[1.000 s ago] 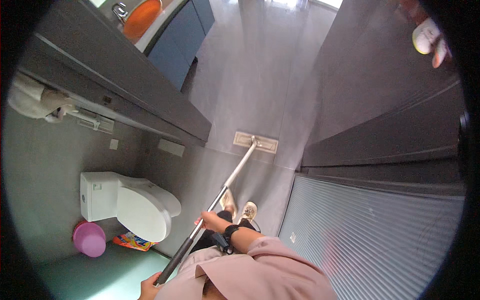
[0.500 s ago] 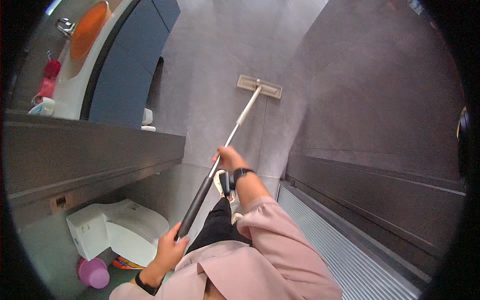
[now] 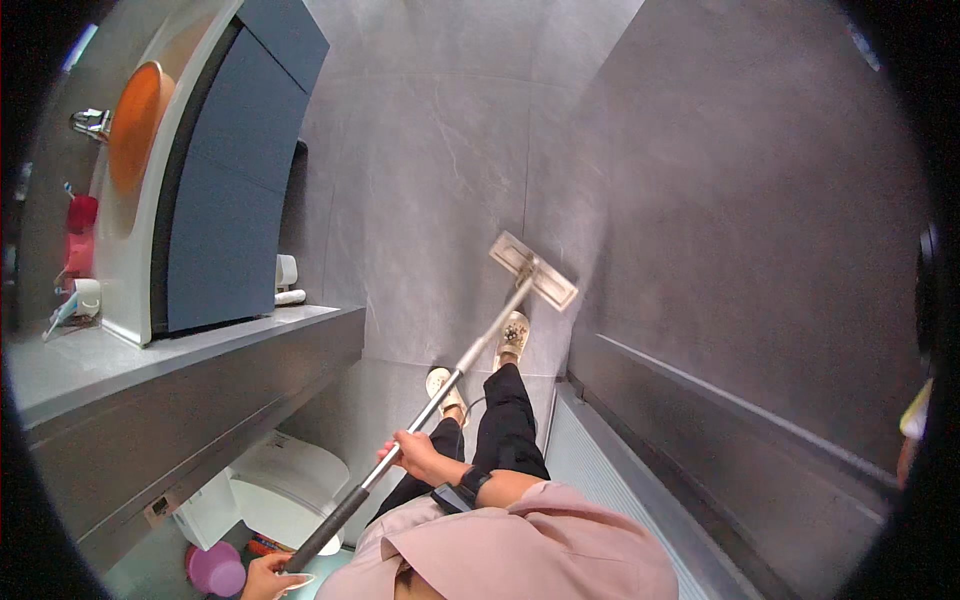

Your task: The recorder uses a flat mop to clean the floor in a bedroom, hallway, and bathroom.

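Note:
A flat mop runs diagonally from my body to the floor, with a silver pole (image 3: pixel 432 405), a dark foam grip (image 3: pixel 340 520) and a light rectangular head (image 3: pixel 550 284). My right hand (image 3: pixel 412 456), a dark band on its wrist, is closed around the metal pole just above the foam grip. At the grip's end, near the lower edge, my left hand (image 3: pixel 268 580) is wrapped round the handle. The mop head is tilted across the grey floor tiles, just beyond my right shoe (image 3: pixel 512 336). What lies beneath the head is hidden.
A blue-grey cabinet (image 3: pixel 230 190) with an orange basin (image 3: pixel 138 125) stands at the left. Below it a grey partition (image 3: pixel 200 400) juts out beside a white toilet (image 3: pixel 290 485) and a purple bucket (image 3: pixel 216 570). A dark wall flanks my right.
The mop head has come back toward me and turned, now angled down to the right. Both hands have drawn nearer my body. My right foot has stepped forward, and the view has shifted.

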Motion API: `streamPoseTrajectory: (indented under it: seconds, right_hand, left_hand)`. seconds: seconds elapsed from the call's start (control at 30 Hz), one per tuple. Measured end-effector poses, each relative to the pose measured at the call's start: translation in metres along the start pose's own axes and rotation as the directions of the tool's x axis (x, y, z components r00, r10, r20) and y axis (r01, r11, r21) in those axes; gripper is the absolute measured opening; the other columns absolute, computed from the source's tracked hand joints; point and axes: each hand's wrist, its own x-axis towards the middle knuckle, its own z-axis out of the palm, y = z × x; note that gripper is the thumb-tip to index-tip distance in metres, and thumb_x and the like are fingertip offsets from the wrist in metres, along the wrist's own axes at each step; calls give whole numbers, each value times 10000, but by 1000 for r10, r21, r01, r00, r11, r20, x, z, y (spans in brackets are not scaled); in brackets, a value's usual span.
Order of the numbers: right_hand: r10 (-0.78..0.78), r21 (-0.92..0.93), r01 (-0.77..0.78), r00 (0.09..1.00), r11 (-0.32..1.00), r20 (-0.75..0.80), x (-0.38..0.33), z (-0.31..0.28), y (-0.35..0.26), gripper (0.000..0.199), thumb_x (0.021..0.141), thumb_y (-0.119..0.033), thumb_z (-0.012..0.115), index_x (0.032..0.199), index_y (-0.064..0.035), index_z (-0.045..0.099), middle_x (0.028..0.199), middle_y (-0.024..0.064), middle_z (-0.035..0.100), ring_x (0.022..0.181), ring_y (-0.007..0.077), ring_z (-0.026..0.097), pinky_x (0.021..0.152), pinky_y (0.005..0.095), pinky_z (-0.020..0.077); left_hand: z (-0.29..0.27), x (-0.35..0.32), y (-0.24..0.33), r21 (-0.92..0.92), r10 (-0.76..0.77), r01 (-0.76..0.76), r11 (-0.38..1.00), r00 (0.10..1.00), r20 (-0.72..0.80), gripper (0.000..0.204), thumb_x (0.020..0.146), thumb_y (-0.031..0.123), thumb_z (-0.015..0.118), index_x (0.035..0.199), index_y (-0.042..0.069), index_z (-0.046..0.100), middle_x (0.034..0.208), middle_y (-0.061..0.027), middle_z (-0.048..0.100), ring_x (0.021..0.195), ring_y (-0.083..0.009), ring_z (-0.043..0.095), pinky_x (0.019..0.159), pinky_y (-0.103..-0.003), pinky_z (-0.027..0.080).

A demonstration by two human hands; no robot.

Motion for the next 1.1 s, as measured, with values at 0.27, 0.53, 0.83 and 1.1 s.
streamPoseTrajectory:
  seconds: [0.27,0.53,0.83,1.1]
  right_hand:
    - [59,-85,-67,994,994,-89,4,-24,-100,160,752,-45,406,865,61,364,707,136,477,598,288,559,559,429,509]
    - [-165,-392,122,983,912,-78,31,-31,-334,111,710,-62,409,720,41,449,594,146,511,538,300,574,474,400,487]
    - [-380,-451,333,925,828,-13,24,2,-411,136,710,-56,398,645,50,452,523,156,506,450,278,553,402,373,452]
    - [136,-257,-93,978,962,158,-26,61,-178,139,744,-75,445,840,22,420,661,121,525,576,285,583,520,399,499]
  left_hand:
    - [52,20,80,245,-182,123,962,955,236,357,709,-29,518,1064,0,496,952,-94,544,896,-156,489,774,-250,391]
    - [183,79,235,-86,49,-16,996,917,397,333,738,90,573,1036,58,426,579,12,442,425,-72,411,356,-213,334]
    - [181,80,310,-198,154,-84,977,916,371,366,698,45,577,1029,44,422,586,16,432,427,-65,400,357,-205,311]
    - [54,-46,204,-86,-273,293,952,943,192,306,671,11,599,957,31,493,656,9,482,518,-83,445,462,-229,348]
